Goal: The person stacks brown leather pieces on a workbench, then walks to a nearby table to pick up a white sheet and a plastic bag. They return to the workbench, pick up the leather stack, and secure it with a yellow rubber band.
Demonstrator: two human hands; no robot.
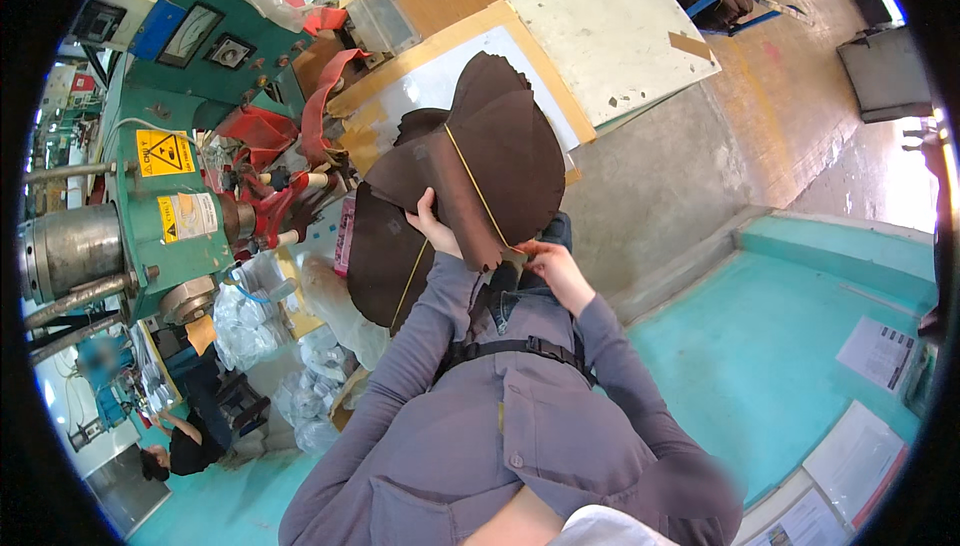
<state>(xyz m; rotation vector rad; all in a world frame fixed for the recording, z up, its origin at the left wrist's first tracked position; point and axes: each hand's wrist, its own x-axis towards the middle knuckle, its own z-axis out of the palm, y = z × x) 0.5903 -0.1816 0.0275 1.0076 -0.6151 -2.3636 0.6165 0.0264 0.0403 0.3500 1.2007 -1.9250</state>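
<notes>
A stack of dark brown, round-edged cut pieces (515,146), looking like fabric, lies in front of me, partly over the work table's edge. Across it runs a thin yellow cord (468,166) in a slanting line; a second yellow cord (411,281) crosses the lower left pieces. My left hand (430,223) is closed on the brown pieces at their left side, with its fingers on top. Close to my waist, my right hand (552,271) pinches the near end of the upper yellow cord, beside the stack's near edge.
A green machine (165,206) with red parts and warning labels stands close on the left. Plastic bags (245,326) sit below it. A white board (610,26) extends beyond the stack. Another person (180,446) works at the far lower left. A blue trolley frame (745,6) stands far right.
</notes>
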